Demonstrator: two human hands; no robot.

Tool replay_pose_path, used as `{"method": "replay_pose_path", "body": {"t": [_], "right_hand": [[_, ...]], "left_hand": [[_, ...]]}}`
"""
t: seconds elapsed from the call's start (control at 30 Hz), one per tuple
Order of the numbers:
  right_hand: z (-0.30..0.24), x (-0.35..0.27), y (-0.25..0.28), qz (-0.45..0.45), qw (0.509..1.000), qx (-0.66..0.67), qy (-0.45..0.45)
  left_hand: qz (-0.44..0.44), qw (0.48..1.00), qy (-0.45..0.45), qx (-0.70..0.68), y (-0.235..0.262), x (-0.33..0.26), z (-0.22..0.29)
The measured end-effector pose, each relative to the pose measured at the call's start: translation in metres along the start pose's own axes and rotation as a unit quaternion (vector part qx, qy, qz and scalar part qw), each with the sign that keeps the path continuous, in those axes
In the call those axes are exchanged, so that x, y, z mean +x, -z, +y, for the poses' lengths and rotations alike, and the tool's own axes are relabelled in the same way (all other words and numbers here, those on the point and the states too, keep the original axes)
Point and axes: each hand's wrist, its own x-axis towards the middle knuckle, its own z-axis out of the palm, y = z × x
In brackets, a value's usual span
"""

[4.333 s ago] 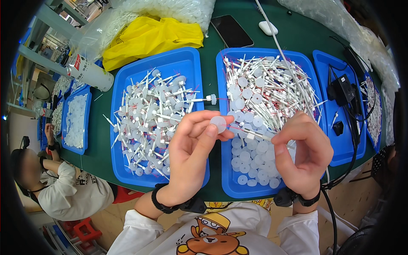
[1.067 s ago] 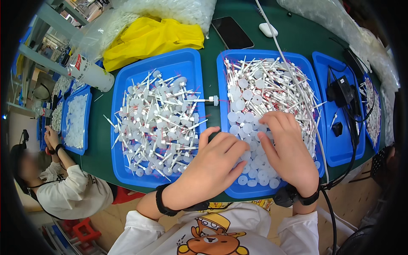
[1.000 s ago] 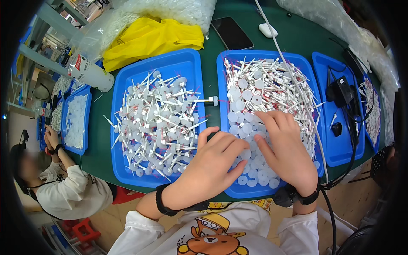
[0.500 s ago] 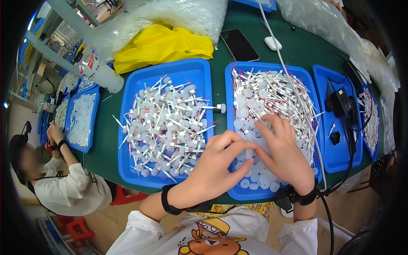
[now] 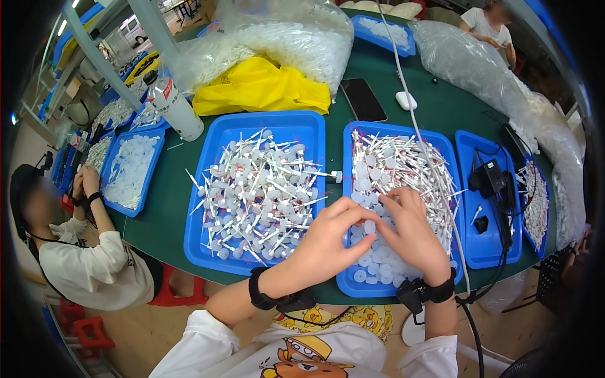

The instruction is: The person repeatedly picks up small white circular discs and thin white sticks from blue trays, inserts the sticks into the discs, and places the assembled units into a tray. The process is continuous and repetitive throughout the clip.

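Observation:
My left hand is over the near part of the right-hand blue tray, its thumb and forefinger closed about a small translucent white disc. Close against these fingertips is the thumb of my right hand. The right fingers curl over the tray, and whatever they grip is hidden. Below lie loose translucent discs, with thin white sticks with red wires piled farther back. To the left, another blue tray holds many white sticks with discs on them.
A lone stick with a disc bridges the gap between trays. A white cable crosses the right-hand tray. Behind are a yellow bag, phone and bottle. Black adapters lie right; a co-worker sits left.
The view has shifted, so the trays sit lower in it. Both hands stay close together over the tray; a disc now shows between the left fingertips.

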Motion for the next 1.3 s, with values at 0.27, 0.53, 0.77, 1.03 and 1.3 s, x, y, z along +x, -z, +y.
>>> {"method": "replay_pose_path", "body": {"t": [0.27, 0.53, 0.77, 1.03, 1.3], "right_hand": [[0.006, 0.005, 0.002, -0.020, 0.998, 0.059, -0.013], [0.011, 0.003, -0.004, -0.033, 0.999, 0.009, 0.011], [0.007, 0.004, -0.004, -0.019, 0.995, 0.083, -0.041], [0.003, 0.006, -0.001, -0.015, 0.985, 0.152, -0.077], [0.005, 0.008, 0.001, 0.045, 0.978, 0.168, -0.115]], "left_hand": [[0.022, 1.000, 0.015, -0.016, 0.000, 0.000, 0.003], [0.030, 0.999, 0.018, -0.033, 0.000, -0.001, 0.002], [0.042, 0.998, 0.030, -0.041, 0.001, 0.000, 0.001], [0.066, 0.995, 0.050, -0.053, 0.003, 0.000, 0.002], [0.063, 0.994, 0.057, -0.067, 0.001, 0.000, -0.003]]}}
